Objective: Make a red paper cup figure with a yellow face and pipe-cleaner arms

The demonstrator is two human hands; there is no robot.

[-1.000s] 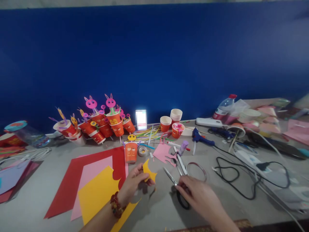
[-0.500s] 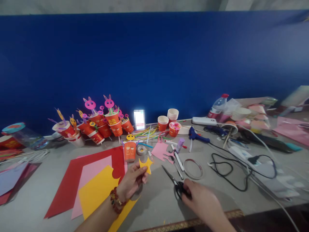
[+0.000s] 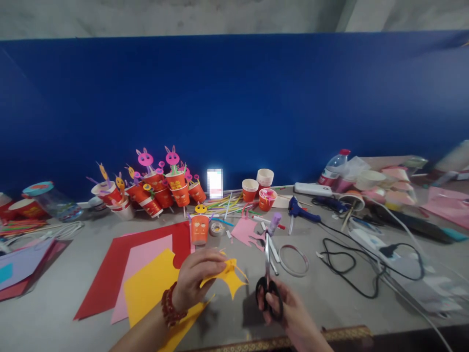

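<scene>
My left hand [image 3: 200, 274] pinches a jagged yellow paper cutout [image 3: 231, 279] above the table, with points and a thin strip sticking out on its right side. In my right hand [image 3: 280, 305] are scissors with black handles [image 3: 269, 293]; fingers sit in the loops and the blades point up and away. The blades look closed together. Under my left wrist lies a yellow sheet [image 3: 150, 283], on top of pink [image 3: 126, 283] and red sheets [image 3: 106, 274]. An orange paper cup with a yellow face [image 3: 200, 230] stands just beyond my left hand.
Decorated cups [image 3: 178, 188] crowd the back left. A tape roll [image 3: 217, 229], cut pink paper [image 3: 245, 231], a glue gun [image 3: 302, 210] and a silvery ring [image 3: 293, 260] lie ahead. Black cable [image 3: 344, 268] and a power strip [image 3: 373, 244] spread across the right.
My right hand has lifted the scissors off the table and turned them upright. The yellow cutout has been brought nearer and shifted slightly right in my left hand.
</scene>
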